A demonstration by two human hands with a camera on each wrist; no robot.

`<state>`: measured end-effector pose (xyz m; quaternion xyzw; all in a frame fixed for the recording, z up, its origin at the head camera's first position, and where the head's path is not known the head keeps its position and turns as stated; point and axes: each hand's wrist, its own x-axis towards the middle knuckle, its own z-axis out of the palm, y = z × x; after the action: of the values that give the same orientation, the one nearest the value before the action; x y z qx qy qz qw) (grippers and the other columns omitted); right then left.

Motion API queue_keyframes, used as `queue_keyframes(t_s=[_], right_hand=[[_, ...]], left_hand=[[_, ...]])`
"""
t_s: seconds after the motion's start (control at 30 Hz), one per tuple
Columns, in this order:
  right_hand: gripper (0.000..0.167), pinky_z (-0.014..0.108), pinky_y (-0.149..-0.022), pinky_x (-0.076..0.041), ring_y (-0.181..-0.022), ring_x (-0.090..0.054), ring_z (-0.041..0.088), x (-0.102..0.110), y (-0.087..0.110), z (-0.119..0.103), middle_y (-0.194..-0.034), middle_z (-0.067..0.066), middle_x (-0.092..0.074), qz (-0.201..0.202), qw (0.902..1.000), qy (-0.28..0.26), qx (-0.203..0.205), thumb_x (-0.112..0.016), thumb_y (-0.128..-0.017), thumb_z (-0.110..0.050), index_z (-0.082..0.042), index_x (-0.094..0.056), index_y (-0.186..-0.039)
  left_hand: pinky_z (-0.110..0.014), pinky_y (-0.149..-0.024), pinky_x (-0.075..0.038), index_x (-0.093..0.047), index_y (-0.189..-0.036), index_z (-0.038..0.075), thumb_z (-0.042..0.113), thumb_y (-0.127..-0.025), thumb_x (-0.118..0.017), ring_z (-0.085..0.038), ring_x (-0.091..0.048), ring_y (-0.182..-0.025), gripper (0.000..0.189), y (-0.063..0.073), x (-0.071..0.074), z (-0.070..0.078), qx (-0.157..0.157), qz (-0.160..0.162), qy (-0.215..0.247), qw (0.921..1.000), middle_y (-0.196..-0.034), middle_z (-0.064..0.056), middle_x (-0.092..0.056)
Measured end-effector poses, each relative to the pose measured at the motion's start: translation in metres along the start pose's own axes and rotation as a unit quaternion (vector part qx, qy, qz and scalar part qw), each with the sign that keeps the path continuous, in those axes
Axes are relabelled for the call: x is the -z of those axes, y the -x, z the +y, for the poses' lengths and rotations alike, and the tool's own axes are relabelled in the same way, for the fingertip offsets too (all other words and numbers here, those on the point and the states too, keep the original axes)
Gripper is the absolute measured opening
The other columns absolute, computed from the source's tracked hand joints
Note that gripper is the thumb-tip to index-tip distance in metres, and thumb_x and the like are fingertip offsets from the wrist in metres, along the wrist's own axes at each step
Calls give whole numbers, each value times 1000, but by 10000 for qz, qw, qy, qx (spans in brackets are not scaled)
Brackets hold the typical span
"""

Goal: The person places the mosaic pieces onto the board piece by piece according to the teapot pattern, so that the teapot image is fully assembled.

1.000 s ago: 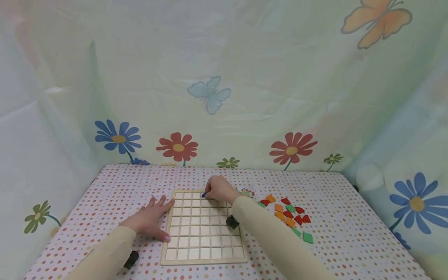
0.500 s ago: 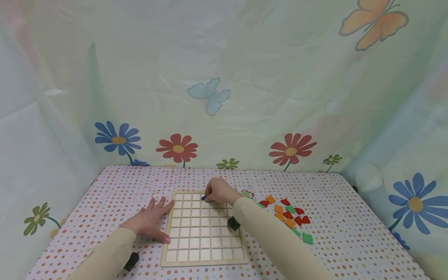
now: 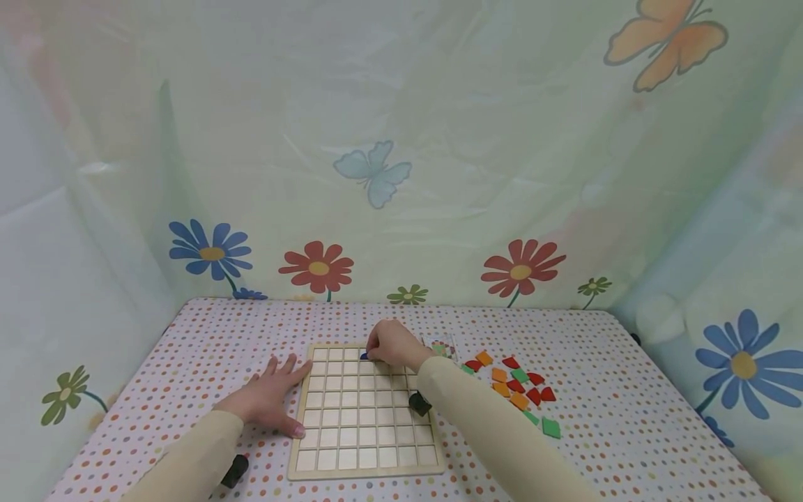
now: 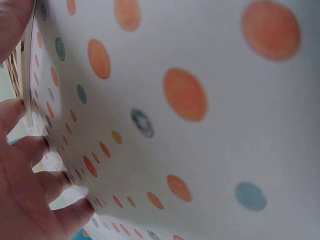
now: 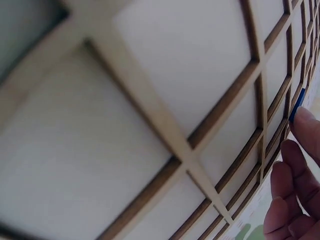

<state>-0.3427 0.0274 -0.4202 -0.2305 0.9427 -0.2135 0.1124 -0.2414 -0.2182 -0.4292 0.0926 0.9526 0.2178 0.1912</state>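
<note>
A square wooden board (image 3: 348, 418) divided into a grid of shallow cells lies on the dotted table. At its far row my right hand (image 3: 396, 346) pinches a small blue tile (image 3: 363, 356) between thumb and fingers. The right wrist view shows the blue tile (image 5: 297, 106) edge-on at the grid, its lower end covered by the thumb; whether it sits down in a cell I cannot tell. My left hand (image 3: 266, 399) rests with spread fingers along the board's left edge, thumb and index touching the frame. In the left wrist view, other fingertips (image 4: 75, 212) of that hand rest on the tabletop.
Right of the board lie loose flat tiles: orange ones (image 3: 499, 374), red ones (image 3: 548, 394) and green ones (image 3: 551, 427). A small patterned card (image 3: 442, 347) lies behind the right forearm, partly hidden. A patterned curtain (image 3: 439, 174) rises behind the table.
The right hand has lowered the blue tile slightly onto the board's far row and the tile looks flatter. The left hand has stayed in place.
</note>
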Motion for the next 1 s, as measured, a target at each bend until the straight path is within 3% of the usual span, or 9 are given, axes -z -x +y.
queue_keyframes(t_s=[0.27, 0.5, 0.73, 1.0], right_hand=[[9, 34, -80, -59, -83, -69, 15, 7, 6, 2, -93, 5, -78, 131, 9998, 8, 139, -71, -95, -9, -7, -80, -94], [11, 36, -87, -58, -94, -68, 15, 37, 25, 20, -101, 3, -76, 355, 9985, -400, -143, -70, -97, -11, -7, -78, -104], [17, 37, -83, -58, -91, -66, 15, 74, 73, 73, -105, 5, -73, 540, 9950, -736, -412, -68, -99, -12, -3, -75, -112], [18, 37, -83, -59, -88, -62, 19, 84, 115, 128, -104, 7, -73, 775, 9876, -478, -1282, -69, -97, -11, -4, -75, -113]], left_hand=[[-79, -116, -12, -32, -161, 8, 36, -67, -94, -61, -3, -152, 116, 1, 0, 0, -12, -7, 3, 10000, -168, -31, -14], [-80, -116, -11, -31, -161, 8, 36, -69, -94, -61, -3, -152, 115, 3, 2, 0, -93, -27, 7, 10000, -168, -31, -13], [-81, -115, -11, -30, -161, 7, 37, -71, -93, -63, -2, -151, 114, 6, 4, 1, -245, -20, -32, 9997, -167, -33, -12], [-82, -113, -11, -29, -161, 7, 39, -70, -93, -65, -1, -149, 116, 1, 1, -4, -242, -62, -144, 9996, -166, -34, -11]])
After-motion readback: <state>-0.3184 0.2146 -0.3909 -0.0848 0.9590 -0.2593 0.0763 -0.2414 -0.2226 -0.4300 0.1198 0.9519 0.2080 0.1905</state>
